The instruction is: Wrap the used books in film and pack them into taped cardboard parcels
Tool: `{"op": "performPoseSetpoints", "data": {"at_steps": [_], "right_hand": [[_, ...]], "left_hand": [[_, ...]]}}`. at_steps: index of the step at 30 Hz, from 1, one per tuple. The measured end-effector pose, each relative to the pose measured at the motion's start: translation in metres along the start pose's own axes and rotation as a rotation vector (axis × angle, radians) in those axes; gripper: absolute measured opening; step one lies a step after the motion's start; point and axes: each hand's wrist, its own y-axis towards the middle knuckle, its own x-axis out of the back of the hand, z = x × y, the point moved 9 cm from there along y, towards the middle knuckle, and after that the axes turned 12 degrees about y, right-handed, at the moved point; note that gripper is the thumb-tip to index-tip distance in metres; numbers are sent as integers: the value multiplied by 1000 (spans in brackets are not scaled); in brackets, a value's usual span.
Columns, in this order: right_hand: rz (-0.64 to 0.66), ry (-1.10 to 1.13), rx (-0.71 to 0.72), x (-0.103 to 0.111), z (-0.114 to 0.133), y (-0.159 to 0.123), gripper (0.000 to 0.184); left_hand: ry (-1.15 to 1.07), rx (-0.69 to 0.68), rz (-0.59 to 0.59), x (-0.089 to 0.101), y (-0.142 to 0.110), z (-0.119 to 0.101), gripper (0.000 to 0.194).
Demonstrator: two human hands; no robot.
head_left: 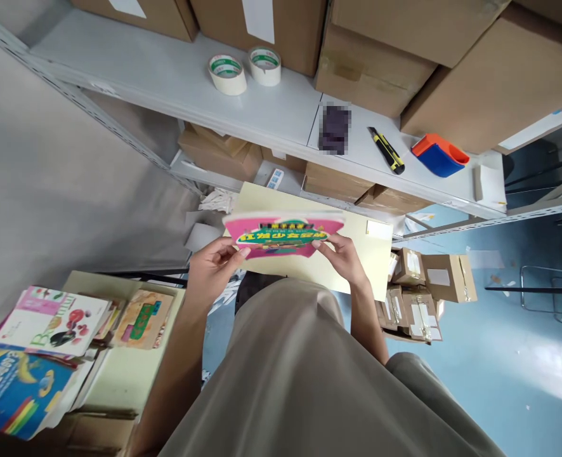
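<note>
A pink book [283, 236] with a green and yellow title on its cover is held up in front of me, over a pale yellow table [352, 254]. My left hand [217, 266] grips its left end, thumb on the cover and fingers curled behind. At the other end my right hand [342, 256] pinches the book between thumb and fingers. The cover is tilted towards me and its lettering appears upside down. A white label [379, 229] lies on the table's right part.
Above the table a grey shelf [176, 70] bears tape rolls [227, 74], a utility knife [387, 150], an orange-blue tape dispenser [440, 155] and cardboard boxes [371, 73]. Stacked books [52, 320] lie on a side table at left. Small cartons [418, 311] are piled at right.
</note>
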Motion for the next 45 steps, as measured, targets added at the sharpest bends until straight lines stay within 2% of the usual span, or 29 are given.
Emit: {"op": "performPoseSetpoints", "data": {"at_steps": [6,10,14,19,23,25,29,32,40,45], "right_hand": [[44,53,45,-7,5,-1,28],[-19,85,66,-6,2,0,23],[-53,118,51,-5,-2,-1,33],[-119,127,-20,2,-15,-2,42],[-229,98,-49,11,-25,-1,50],[-260,122,-50,12,-27,-1,54],[-238,117,-26,8,-20,0,45],[-225,127,-41,8,-18,-1,44],[-210,156,-52,15,-14,-1,40],[-124,181,-75,14,-17,0,47]], "left_hand": [[46,-196,-69,6,-4,-27,17],[116,-227,-94,7,-8,-33,16],[32,-191,-100,8,-9,-25,17],[-88,-104,-113,10,-6,-12,36],[-53,-51,-158,15,-4,-6,46],[-15,-36,-145,15,-3,-4,48],[21,-31,-45,9,-2,-2,38],[25,-10,0,6,-3,1,41],[-25,-23,11,9,-1,0,41],[-151,59,28,5,-3,4,53]]}}
